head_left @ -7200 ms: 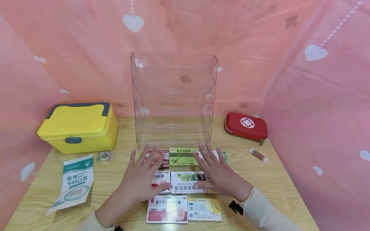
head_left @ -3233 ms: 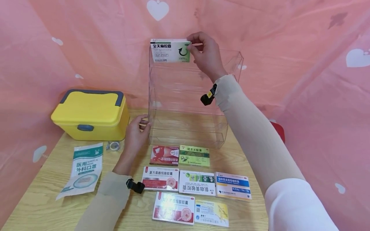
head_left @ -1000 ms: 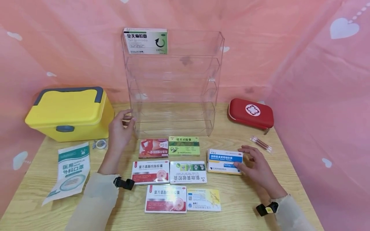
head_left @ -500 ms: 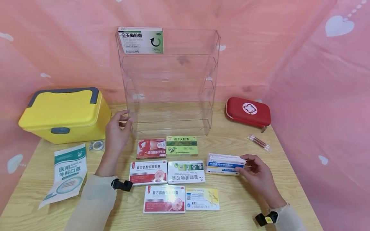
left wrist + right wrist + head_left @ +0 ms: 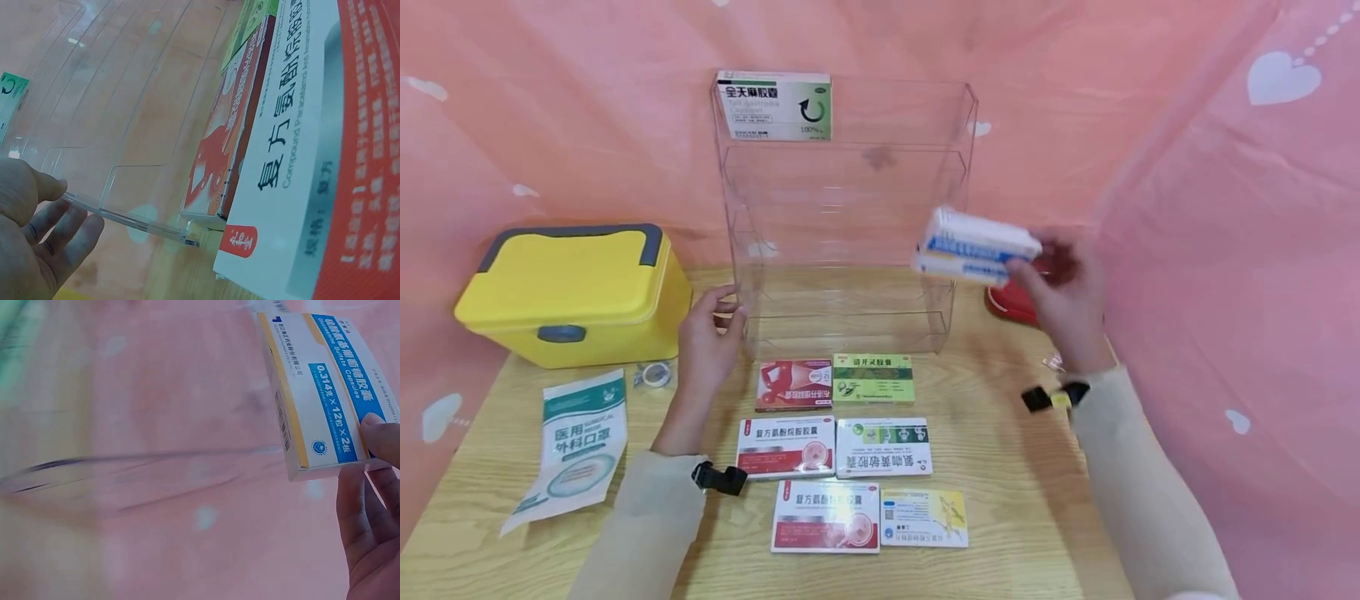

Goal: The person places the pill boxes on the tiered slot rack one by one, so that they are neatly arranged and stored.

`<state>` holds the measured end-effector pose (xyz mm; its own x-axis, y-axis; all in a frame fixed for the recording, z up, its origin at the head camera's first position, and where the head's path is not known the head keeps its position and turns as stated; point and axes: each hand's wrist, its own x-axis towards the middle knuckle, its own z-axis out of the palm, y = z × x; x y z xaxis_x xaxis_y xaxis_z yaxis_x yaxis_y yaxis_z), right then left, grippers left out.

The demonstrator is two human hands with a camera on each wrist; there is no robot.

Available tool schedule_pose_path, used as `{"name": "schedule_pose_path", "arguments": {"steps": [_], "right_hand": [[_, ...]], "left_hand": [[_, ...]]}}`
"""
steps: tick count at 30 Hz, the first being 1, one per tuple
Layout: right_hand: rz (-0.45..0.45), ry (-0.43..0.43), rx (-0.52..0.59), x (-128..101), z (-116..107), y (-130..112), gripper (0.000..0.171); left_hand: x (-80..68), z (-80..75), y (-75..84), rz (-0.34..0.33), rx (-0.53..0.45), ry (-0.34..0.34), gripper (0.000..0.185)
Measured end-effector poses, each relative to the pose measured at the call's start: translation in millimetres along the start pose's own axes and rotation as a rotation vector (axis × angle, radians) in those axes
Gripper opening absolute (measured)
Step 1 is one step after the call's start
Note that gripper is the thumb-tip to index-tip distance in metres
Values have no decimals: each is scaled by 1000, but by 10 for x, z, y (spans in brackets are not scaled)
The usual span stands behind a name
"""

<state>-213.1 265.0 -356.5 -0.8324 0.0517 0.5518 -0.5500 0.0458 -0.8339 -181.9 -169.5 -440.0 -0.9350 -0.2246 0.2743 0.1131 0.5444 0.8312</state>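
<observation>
Fingers of our right hand [image 5: 1066, 296] clamp one end of the blue box [image 5: 976, 247], aloft at three o'clock from the rack [image 5: 850, 314]; our left hand [image 5: 711, 340] pinches the rack's edge at eight o'clock. Held only by that end, the blue box could twist loose if it clips the rack. Should our left grip slacken, a knock might tip the rack and spill the green-white box [image 5: 777, 108] at eleven o'clock.

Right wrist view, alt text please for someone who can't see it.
A person's right grip holds a white rectangular cardboard medicine box with blue and yellow-orange bands, labelled Glucosamine Sulfate Capsules. Behind it, a pink backdrop is blurred.
</observation>
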Motion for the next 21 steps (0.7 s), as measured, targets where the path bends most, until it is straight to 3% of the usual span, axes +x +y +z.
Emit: {"name": "schedule_pose_path", "arguments": {"steps": [5, 10, 16, 21], "right_hand": [[-58, -4, 23, 771, 359, -367, 35], [-173, -33, -41, 1327, 634, -617, 27], [-248, -94, -173, 1667, 801, -653, 27], [-139, -79, -104, 1769, 904, -632, 29]], "left_hand": [[11, 15, -4, -3, -1, 4, 35], [11, 13, -4, -12, 3, 5, 36], [6, 4, -19, -12, 6, -1, 36], [8, -6, -17, -26, 12, -11, 36]]}}
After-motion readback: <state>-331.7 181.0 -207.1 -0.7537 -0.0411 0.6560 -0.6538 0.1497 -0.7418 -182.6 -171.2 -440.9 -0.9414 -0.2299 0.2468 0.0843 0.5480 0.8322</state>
